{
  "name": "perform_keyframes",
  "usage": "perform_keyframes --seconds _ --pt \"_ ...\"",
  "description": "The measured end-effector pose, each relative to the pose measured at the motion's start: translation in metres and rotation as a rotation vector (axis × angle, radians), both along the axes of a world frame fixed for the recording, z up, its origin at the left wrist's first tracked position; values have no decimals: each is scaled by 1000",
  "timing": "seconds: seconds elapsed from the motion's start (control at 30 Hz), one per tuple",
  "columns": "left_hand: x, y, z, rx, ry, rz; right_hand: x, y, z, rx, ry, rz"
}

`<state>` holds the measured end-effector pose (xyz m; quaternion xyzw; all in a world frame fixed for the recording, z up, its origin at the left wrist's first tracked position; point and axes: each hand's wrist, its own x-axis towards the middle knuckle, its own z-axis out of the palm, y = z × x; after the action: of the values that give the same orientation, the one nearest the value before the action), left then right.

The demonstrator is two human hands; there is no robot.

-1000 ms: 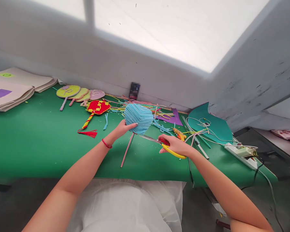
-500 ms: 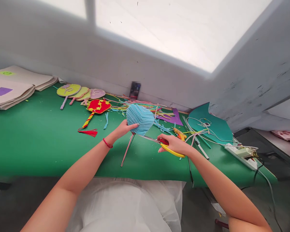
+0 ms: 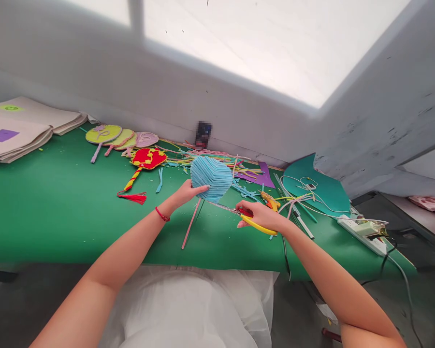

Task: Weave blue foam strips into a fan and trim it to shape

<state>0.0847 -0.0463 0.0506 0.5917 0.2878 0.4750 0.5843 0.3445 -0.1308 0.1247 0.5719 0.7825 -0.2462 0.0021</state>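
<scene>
My left hand (image 3: 189, 192) grips a light blue fan (image 3: 210, 177) by its left edge, thumb across the front. Its face is covered with slanting blue strips that meet along a line. Below the fan a thin pink strip (image 3: 190, 224) points down towards me; whether it is joined to the fan I cannot tell. My right hand (image 3: 259, 216) is closed round scissors (image 3: 258, 225) with yellow and red handles. Their blades reach left to the fan's lower edge, and the tips are hard to make out there.
Behind the fan lies a heap of coloured strips (image 3: 221, 157). A red fan with a tassel (image 3: 148, 159) and several pale fans (image 3: 104, 134) lie left. At right are a glue gun (image 3: 270, 199), teal sheet (image 3: 321, 186), cables and power strip (image 3: 360, 234). Large books (image 3: 21, 130) lie far left.
Almost nothing differs. The fan and both hands keep their places, apart from a very slight shift of the whole view.
</scene>
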Motion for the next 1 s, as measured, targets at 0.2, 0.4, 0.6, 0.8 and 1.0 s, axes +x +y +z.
perform_keyframes --seconds 0.2,0.4,0.6,0.8,1.0 --pt "0 0 0 -12 7 19 2 1 -2 -1 13 6" --pt "0 -1 0 -5 20 5 2 2 -2 13 27 38" --pt "0 -2 2 1 20 9 2 2 -6 70 47 31" --pt "0 -4 5 -20 19 15 4 3 -10 113 28 57" --pt "-3 -4 9 -40 23 62 16 8 -15 139 -69 1"
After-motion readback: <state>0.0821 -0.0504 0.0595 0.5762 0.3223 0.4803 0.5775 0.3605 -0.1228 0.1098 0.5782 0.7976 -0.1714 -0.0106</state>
